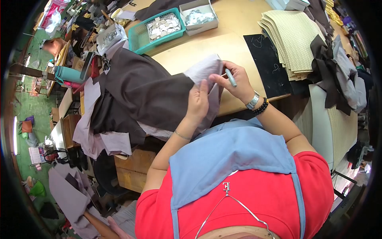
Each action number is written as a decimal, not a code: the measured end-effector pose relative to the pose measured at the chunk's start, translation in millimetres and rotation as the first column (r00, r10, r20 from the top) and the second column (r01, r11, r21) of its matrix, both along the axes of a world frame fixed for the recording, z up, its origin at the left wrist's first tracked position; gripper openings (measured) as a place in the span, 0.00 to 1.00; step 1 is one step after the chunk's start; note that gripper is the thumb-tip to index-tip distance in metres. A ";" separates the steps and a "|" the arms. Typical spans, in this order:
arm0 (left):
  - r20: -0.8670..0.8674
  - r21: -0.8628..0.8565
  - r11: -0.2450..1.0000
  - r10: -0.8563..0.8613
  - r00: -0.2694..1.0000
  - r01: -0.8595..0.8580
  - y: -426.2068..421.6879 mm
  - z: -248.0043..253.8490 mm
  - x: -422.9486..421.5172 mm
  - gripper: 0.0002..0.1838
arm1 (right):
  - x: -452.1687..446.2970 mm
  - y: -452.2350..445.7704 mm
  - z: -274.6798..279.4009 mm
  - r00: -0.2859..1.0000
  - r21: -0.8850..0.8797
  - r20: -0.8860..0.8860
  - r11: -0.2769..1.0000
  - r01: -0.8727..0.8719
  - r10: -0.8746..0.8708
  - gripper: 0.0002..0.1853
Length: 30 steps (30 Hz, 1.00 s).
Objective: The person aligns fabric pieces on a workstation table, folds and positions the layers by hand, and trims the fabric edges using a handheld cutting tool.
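My left hand [197, 100] grips the edge of a large dark brown fabric piece [147, 91], thumb on top and the other fingers hidden beneath. A pale lilac part of the cloth [205, 69] shows between my hands. My right hand [237, 81] is closed, with a grey-green marker pen [230, 77] held between its fingers. Its fingertips also touch the lilac cloth near its upper corner. The fabric drapes leftward over the table [232, 51], and some lilac pieces [115, 142] hang at its lower left.
A teal basket [137, 49] and a white box [205, 28] hold small pieces at the back. Stacked cream textured sheets [292, 40] lie right, beside a black sheet [260, 59]. Another person's arm [99, 225] with lilac fabric [69, 193] is at lower left.
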<state>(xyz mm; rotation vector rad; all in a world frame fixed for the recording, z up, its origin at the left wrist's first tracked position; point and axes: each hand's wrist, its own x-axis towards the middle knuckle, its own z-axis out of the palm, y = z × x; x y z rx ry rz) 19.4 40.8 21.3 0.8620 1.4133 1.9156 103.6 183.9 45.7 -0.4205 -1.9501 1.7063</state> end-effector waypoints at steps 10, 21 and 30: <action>0.167 0.159 0.907 -0.413 0.895 0.389 48.2 104.6 -47.9 0.22 | -16.6 20.7 109.4 0.902 0.513 -0.383 0.858 0.027 0.200 0.08; -0.120 0.470 0.793 -0.378 0.918 0.388 52.8 140.9 -108.7 0.12 | 3.5 65.6 155.5 0.845 0.388 -0.529 0.908 0.161 0.076 0.06; -0.509 0.244 0.966 0.052 0.859 0.086 -4.4 187.9 -111.6 0.16 | -72.9 64.5 220.1 0.633 0.600 -0.701 0.753 0.272 0.330 0.09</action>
